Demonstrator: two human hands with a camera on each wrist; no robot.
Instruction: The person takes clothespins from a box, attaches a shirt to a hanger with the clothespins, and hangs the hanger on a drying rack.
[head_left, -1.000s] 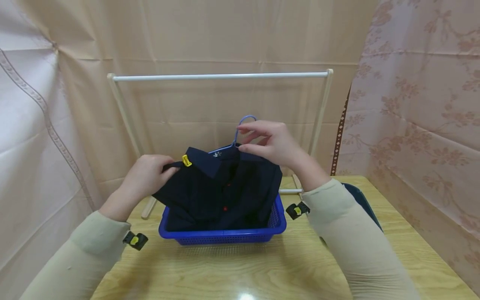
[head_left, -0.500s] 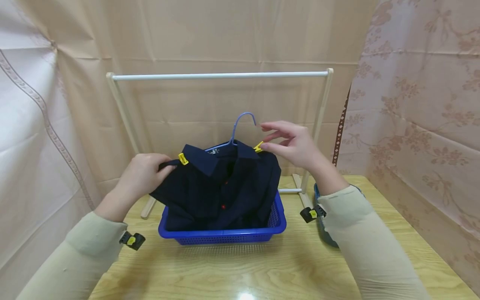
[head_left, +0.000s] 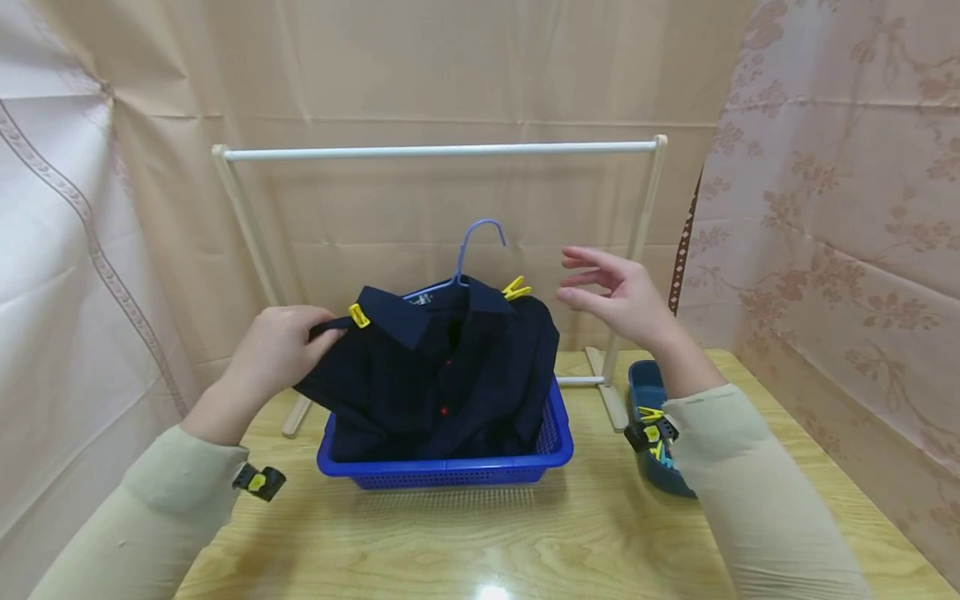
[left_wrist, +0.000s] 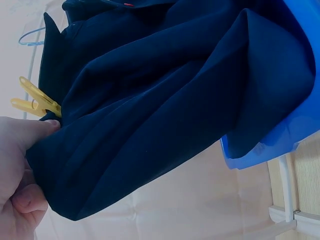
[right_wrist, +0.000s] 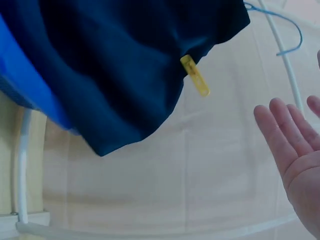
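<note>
head view: the left hand (head_left: 279,346) pinches the dark shirt (head_left: 480,375), its lower part in the blue basket (head_left: 450,468), at the shirt's ten o'clock; the right hand (head_left: 630,302), fingers apart and unloaded, hangs at two. left wrist view: a steady pinch beside the yellow clip (left_wrist: 46,104) should avoid loosening it. right wrist view: the second clip (right_wrist: 195,76) seems worth a gentle tug.

Matt cloth shirt (head_left: 397,379), plastic basket (head_left: 450,470), glossy tabletop (head_left: 420,550), hanger (head_left: 458,276) perhaps plastic
</note>
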